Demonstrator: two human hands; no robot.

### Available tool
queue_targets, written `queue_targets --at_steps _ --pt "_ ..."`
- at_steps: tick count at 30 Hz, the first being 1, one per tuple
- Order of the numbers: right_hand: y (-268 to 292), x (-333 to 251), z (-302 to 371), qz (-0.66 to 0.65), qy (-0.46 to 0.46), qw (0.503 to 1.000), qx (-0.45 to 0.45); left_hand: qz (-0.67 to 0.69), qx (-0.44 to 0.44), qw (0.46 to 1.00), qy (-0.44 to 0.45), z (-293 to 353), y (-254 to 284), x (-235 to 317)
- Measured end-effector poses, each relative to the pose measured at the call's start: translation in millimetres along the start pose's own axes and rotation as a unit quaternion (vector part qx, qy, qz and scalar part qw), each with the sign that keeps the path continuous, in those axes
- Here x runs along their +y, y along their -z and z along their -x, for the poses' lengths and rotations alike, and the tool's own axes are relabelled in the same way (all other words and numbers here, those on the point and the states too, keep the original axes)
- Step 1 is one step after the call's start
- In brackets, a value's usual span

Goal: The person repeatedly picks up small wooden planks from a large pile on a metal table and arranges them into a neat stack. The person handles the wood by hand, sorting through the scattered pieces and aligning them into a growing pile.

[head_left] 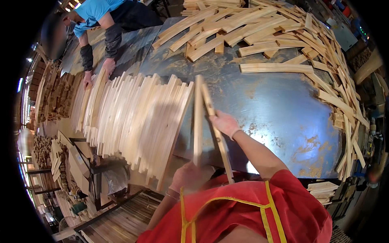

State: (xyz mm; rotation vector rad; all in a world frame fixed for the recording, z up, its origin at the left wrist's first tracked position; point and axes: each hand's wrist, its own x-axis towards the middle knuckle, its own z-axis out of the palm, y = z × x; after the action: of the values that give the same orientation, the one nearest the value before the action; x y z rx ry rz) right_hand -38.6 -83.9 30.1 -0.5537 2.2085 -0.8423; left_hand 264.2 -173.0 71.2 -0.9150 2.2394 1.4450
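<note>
- The right hand (224,122) is gripping a knotty strip (220,142) partway along, its fingers closing around it, probably for balance.
- The left hand (187,177) is meeting a pale strip (197,121) at its near end; blur is hiding its fingers, so I cannot tell how far they are closing.
- Both strips are crossing the near edge of the worktop (263,103), right of the close-set row (137,117), presumably for elbow room.
- The pale strip's long axis is pointing nearly straight away from the person; the knotty one's is slanting, far end leftward, almost meeting its neighbour.
</note>
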Motion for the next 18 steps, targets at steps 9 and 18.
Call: queue_targets --at_steps 9,18 --pt "-50 -36 -35 0.02 0.194 0.963 -0.183 -0.351 0.24 0.897 -0.119 -56 -7 1" --pt "270 181 -5 0.189 0.047 0.95 0.244 -0.375 0.167 0.889 -0.203 -102 -47 46"
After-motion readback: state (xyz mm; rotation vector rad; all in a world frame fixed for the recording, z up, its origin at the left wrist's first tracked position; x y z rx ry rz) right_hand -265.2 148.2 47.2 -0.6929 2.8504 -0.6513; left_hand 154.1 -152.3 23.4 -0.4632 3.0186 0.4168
